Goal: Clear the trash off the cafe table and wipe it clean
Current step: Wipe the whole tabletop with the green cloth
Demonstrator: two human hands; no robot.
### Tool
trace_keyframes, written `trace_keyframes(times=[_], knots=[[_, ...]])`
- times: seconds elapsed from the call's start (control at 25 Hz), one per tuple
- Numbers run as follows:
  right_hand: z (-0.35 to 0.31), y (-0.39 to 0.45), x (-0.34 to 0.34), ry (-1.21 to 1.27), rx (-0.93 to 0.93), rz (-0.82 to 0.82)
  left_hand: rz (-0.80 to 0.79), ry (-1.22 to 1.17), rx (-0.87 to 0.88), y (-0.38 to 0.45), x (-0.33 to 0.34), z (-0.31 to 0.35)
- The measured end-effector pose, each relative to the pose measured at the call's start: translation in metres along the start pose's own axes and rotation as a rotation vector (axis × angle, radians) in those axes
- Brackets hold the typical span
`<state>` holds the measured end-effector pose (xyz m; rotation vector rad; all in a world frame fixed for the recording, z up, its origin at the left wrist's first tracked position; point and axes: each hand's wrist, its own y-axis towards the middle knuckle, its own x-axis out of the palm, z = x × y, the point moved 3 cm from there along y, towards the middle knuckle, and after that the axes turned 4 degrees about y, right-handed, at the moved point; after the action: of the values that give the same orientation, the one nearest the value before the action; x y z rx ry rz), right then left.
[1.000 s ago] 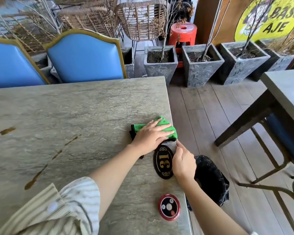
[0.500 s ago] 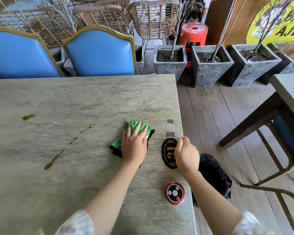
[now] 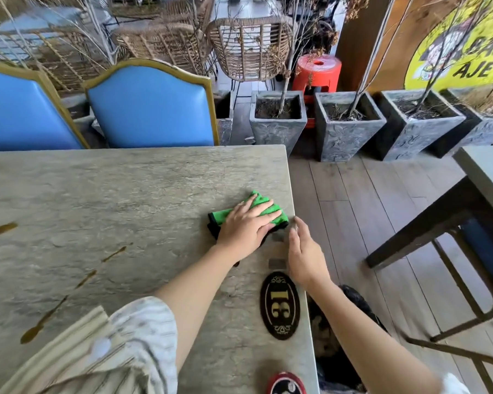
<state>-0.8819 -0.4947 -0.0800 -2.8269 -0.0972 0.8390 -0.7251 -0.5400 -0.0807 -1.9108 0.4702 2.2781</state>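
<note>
Near the table (image 3: pixel 125 194) edge, crumpled bright-green cloth (image 3: pixel 264 207) under flat, spread left hand (image 3: pixel 246 227)

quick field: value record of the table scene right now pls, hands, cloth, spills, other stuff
left hand: flat on the green cloth, pressing it to the table
right hand: fingers relaxed at the table's right edge, holding nothing
spills: brown streaks across the left part, not yet wiped
number plaque: oval, reads 31, lying flat near the right edge
call button: round, red-rimmed, at the bottom edge
black bag: below the table's right edge
</note>
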Motion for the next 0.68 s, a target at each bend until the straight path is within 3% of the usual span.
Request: trace_keyframes(times=[0.16,0.32,0.44,0.56,0.68], knots=[[0.002,0.011,0.006,-0.151,0.081,0.061,0.01,0.005,-0.068,0.046,0.01,-0.013],[0.001,0.021,0.008,-0.464,-0.16,0.122,-0.027,0.026,-0.202,0.069,0.012,-0.023],[-0.008,0.017,0.015,-0.571,-0.417,0.119,-0.076,0.032,-0.193,0.058,0.008,-0.017],[-0.012,0.011,0.021,-0.576,-0.707,-0.048,-0.09,0.03,-0.067,0.04,0.005,-0.023],[-0.01,0.006,0.021,-0.619,-0.768,-0.185,-0.061,0.014,-0.13,0.05,0.003,-0.039]])
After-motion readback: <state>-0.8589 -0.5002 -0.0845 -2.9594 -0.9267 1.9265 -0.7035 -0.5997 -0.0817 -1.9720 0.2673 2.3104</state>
